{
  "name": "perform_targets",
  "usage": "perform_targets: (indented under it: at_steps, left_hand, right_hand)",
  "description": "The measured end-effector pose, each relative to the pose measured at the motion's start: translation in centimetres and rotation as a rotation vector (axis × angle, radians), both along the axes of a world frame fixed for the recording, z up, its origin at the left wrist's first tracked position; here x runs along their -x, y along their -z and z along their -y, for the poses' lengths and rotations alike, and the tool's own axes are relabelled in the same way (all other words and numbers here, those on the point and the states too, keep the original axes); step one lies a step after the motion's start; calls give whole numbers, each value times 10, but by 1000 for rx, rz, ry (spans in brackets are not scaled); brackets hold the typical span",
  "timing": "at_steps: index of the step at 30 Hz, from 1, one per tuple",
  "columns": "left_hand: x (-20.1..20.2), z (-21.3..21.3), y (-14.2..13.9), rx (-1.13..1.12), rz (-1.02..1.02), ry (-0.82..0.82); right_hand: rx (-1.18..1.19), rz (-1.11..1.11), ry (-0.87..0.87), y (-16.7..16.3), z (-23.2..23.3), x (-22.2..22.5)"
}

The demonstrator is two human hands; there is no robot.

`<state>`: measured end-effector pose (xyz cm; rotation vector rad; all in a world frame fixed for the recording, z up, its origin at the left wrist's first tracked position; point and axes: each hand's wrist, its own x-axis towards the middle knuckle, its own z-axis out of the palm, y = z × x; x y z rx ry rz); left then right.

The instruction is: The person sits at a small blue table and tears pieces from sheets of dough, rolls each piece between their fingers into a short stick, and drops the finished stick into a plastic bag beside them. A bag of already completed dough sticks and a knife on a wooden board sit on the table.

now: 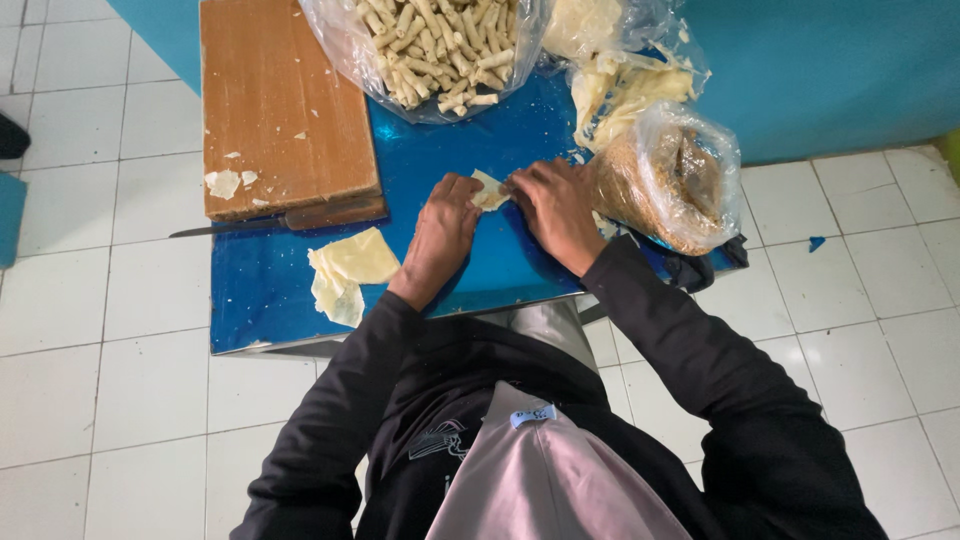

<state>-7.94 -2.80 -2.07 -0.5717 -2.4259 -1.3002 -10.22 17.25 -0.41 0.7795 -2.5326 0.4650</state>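
My left hand (pixel 441 232) and my right hand (pixel 556 208) meet over a small pale dough wrapper (pixel 490 190) on the blue table top (pixel 270 290), both pinching it between their fingers. A few loose pale wrappers (pixel 348 270) lie on the table just left of my left hand. A clear bag of brown crumbly filling (pixel 668 180) stands right beside my right hand. Both arms wear black sleeves.
A wooden cutting board (pixel 280 100) with dough scraps lies at the table's far left, a long knife (pixel 250 224) along its near edge. A clear bag of several rolled pale sticks (pixel 435 45) sits at the back, more wrappers in plastic (pixel 620 70) beside it. White tiled floor surrounds the table.
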Motion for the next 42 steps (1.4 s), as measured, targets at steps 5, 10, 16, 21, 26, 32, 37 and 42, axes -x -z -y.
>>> perform_targets:
  at_steps: [5, 10, 16, 21, 26, 32, 37, 42]
  left_hand:
    - [0, 1, 1, -13, -27, 4]
    - [1, -2, 2, 8, -21, 11]
    - [1, 1, 1, -16, -59, 41]
    - [3, 0, 3, -67, -51, 37]
    - [12, -4, 7, -32, -48, -24]
    - [23, -3, 10, 92, -174, -71]
    - [27, -2, 5, 65, -90, -32]
    - [21, 1, -5, -2, -57, -12]
  right_hand:
    - [-53, -70, -31, 1, -2, 3]
    - [-41, -81, -150, 4, 1, 4]
    - [34, 70, -195, 0, 2, 3]
    - [-3, 132, -225, -1, -7, 8]
    - [20, 97, -241, 10, -5, 15]
    - [67, 219, -141, 17, 3, 31]
    - [159, 232, -175, 14, 8, 37]
    - [144, 103, -282, 12, 9, 24]
